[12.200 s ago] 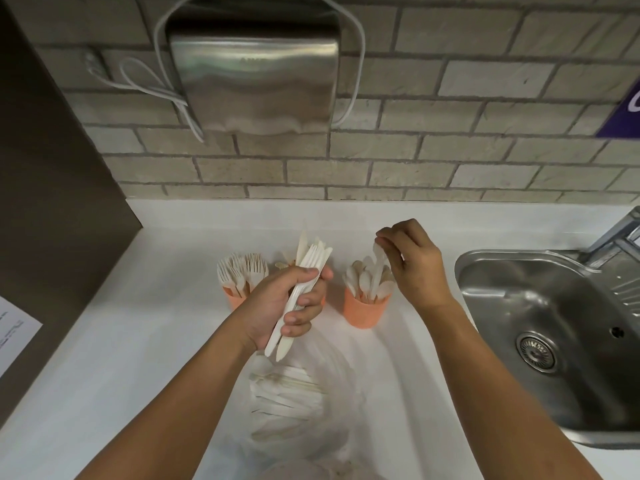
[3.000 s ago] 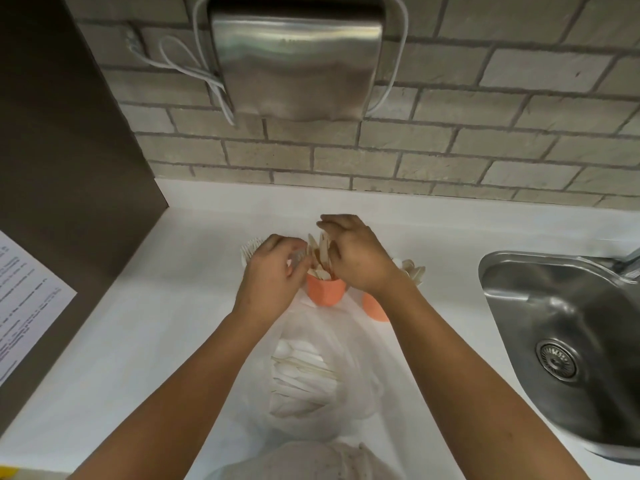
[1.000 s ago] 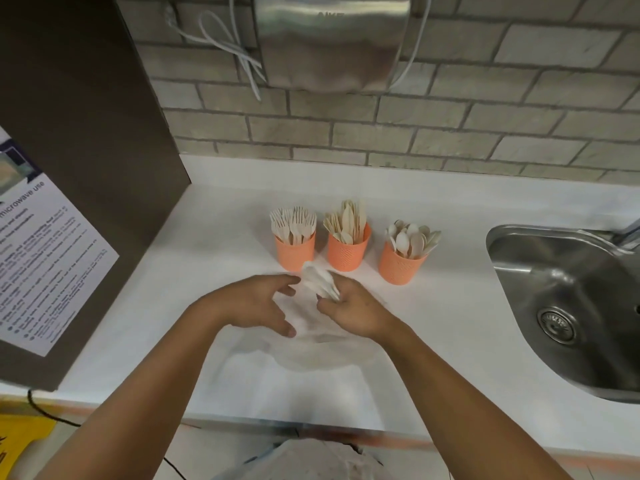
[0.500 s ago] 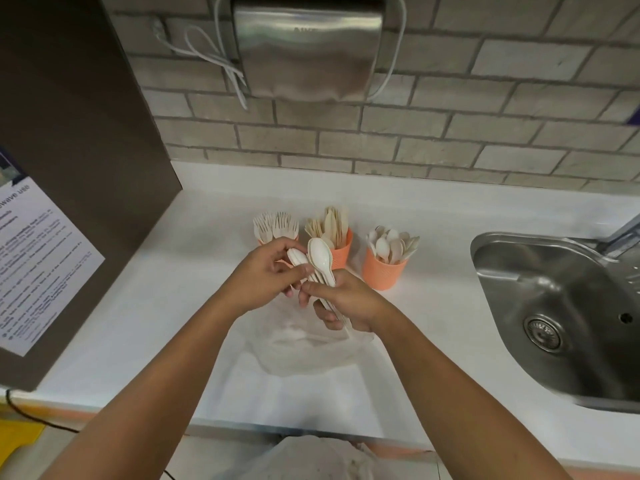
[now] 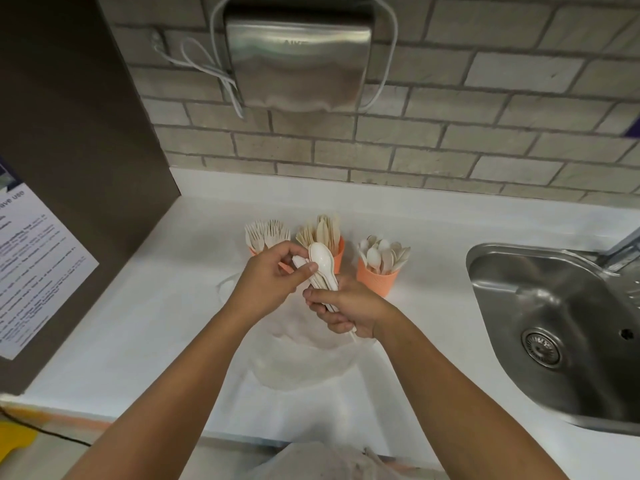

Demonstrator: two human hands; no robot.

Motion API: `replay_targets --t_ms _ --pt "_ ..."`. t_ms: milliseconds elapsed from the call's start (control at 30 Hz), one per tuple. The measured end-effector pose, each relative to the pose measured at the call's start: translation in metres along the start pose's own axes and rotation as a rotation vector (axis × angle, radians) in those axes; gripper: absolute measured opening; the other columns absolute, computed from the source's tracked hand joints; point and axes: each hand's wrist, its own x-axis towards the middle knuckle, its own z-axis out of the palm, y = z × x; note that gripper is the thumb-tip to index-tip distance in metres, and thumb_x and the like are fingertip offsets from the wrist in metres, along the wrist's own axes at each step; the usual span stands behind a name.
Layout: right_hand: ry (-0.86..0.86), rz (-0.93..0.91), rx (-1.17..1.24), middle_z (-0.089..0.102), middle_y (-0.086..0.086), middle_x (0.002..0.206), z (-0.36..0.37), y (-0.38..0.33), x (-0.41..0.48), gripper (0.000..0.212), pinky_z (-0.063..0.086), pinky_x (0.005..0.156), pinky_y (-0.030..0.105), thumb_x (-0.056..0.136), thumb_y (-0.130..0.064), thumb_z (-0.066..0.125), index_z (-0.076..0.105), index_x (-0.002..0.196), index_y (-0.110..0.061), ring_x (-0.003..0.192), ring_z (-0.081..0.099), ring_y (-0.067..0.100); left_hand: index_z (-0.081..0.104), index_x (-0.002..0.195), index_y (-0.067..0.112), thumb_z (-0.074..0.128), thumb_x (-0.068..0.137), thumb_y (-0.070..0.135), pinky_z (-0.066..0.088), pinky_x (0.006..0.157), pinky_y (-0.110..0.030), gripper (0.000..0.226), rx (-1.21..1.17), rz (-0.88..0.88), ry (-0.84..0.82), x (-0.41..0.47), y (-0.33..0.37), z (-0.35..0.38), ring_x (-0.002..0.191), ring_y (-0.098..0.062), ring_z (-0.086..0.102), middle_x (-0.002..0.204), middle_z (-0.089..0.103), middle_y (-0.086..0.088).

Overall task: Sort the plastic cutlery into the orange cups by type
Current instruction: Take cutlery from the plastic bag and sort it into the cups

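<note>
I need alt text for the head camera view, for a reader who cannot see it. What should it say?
Two bare hands hold a bundle of white plastic spoons above a white counter: the right hand grips the handles, the left hand pinches near the bowls. Behind stand three orange cups of forks, knives and spoons; a steel sink is at right.

This looks like a shared kitchenette or break room, of the kind found in an office or institution. A white counter [image 5: 145, 306] runs along a wall of pale brick tiles [image 5: 450, 140], with a stainless steel sink [image 5: 554, 341] and the base of a tap [image 5: 620, 251] set in at the right. A brushed-metal wall unit [image 5: 298, 64], apparently a hand dryer, hangs above with a white cable [image 5: 207, 67] looped beside it. On the dark side panel [image 5: 86, 133] at left is a printed notice [image 5: 31, 268] whose partly cut-off heading ends in "ave use". Three orange cups [image 5: 377, 278] of disposable cutlery stand by the wall.
</note>
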Motion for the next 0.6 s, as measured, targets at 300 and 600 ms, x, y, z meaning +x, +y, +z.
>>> replay_targets --t_ms 300,600 --pt "0.090 -0.031 -0.038 0.043 0.000 0.064 0.000 0.006 0.008 0.013 0.020 0.041 0.022 0.094 -0.018 0.072 0.062 0.096 -0.010 0.047 0.027 0.013 0.079 0.090 0.037 0.091 0.077 0.036 0.037 0.071 -0.008 0.017 0.260 0.140 0.069 0.012 0.002 -0.007 0.079 0.002 0.050 0.096 0.043 0.006" --pt "0.053 -0.022 -0.103 0.037 -0.002 0.056 -0.007 0.017 0.013 0.033 0.020 0.046 0.028 0.096 -0.029 0.074 0.050 0.079 -0.014 0.047 0.026 0.014 0.078 0.091 0.019 0.080 0.090 0.014 0.055 0.059 -0.030 0.006 -0.039 0.175 0.039 0.029 0.009 -0.043 0.073 -0.021 0.064 0.082 0.071 -0.004"
